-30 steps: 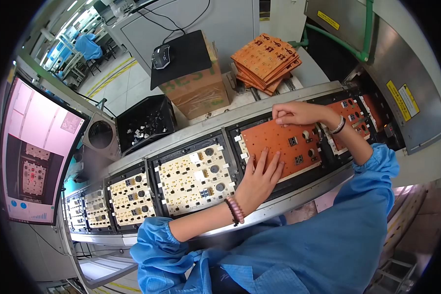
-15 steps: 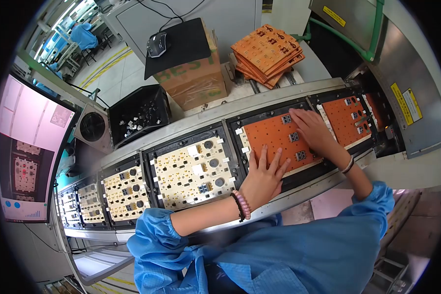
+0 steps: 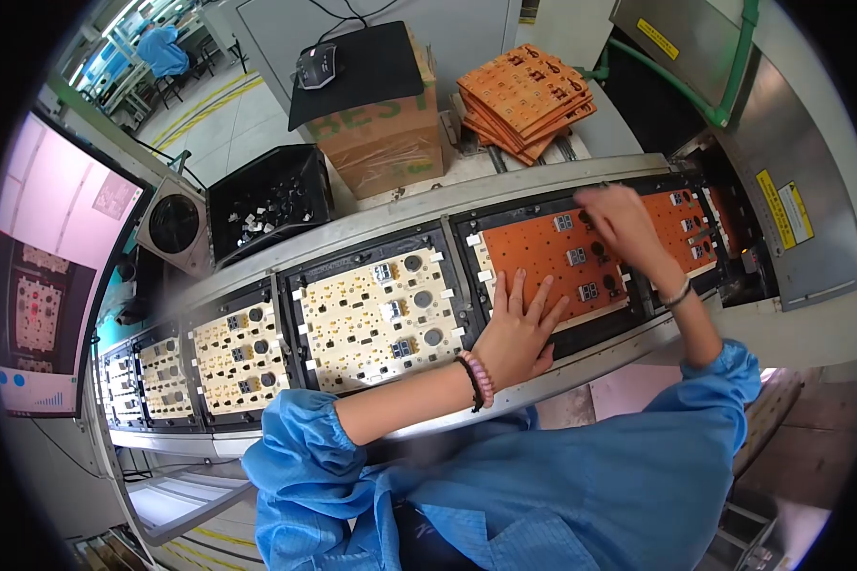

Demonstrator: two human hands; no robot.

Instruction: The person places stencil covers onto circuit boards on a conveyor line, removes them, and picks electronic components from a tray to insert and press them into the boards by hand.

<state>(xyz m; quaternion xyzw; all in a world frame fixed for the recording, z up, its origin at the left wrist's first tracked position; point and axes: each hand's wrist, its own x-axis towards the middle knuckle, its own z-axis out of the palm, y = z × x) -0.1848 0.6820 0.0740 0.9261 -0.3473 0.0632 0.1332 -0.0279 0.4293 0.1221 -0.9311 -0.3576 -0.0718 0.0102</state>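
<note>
Orange circuit board lies right of the frame's centre, and the left hand is spread wide, its fingers laid across the lower left part; the right hand is bent over the upper right corner, fingers curled and narrow, and whether that blurred grip holds anything I cannot tell. The step in hand looks like steadying the board with the left while the right tends its components, so the next move seems to call for light fingers that knock none of them. Near the right hand stand a column of three digit displays and some round black parts. Around the board runs a black carrier; toward the lower left, cream boards sit in a row. Farther out, a black bin with small loose parts stands left of centre, and a stack of orange boards rests at upper right of centre
</note>
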